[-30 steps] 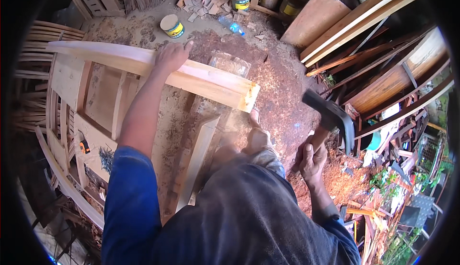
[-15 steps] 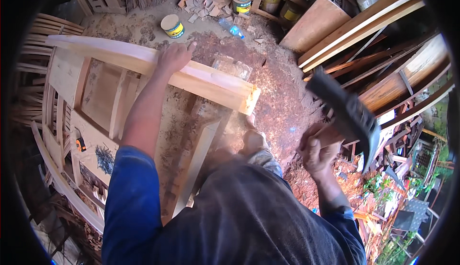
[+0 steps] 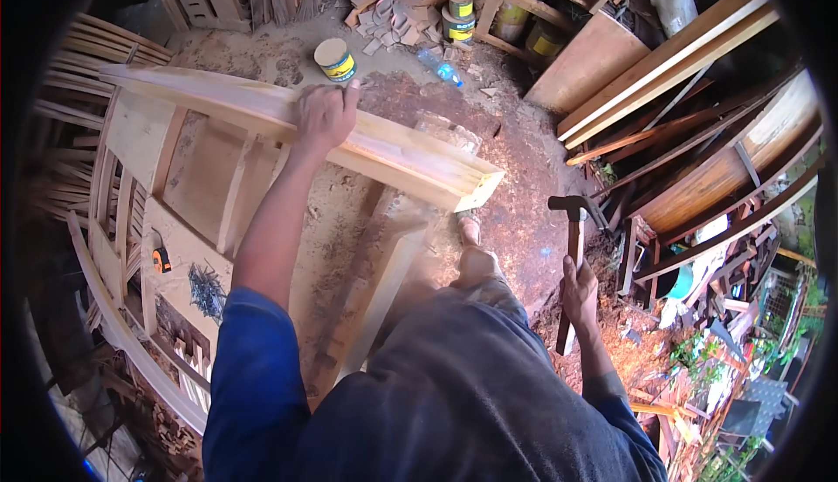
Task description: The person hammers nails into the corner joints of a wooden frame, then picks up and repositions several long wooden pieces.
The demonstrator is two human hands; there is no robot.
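Observation:
My left hand (image 3: 325, 116) grips the top rail of a pale wooden frame (image 3: 410, 159) that stands upright in front of me. My right hand (image 3: 580, 293) is closed around the wooden handle of a claw hammer (image 3: 576, 220), held upright at my right side with its dark head up, apart from the frame's end. A lower board (image 3: 384, 299) of the frame runs down toward my legs. My foot in a sandal (image 3: 470, 229) rests on the sawdust-covered ground.
A yellow-labelled tin (image 3: 335, 59) stands on the ground beyond the rail, with more tins (image 3: 459, 13) and a plastic bottle (image 3: 443, 68) further back. A heap of nails (image 3: 208, 290) and a tape measure (image 3: 161, 260) lie on a panel at left. Planks (image 3: 672, 72) lean at right.
My right hand has brought the hammer down and closer to my side, from a raised tilted position to upright. My left hand stays on the rail.

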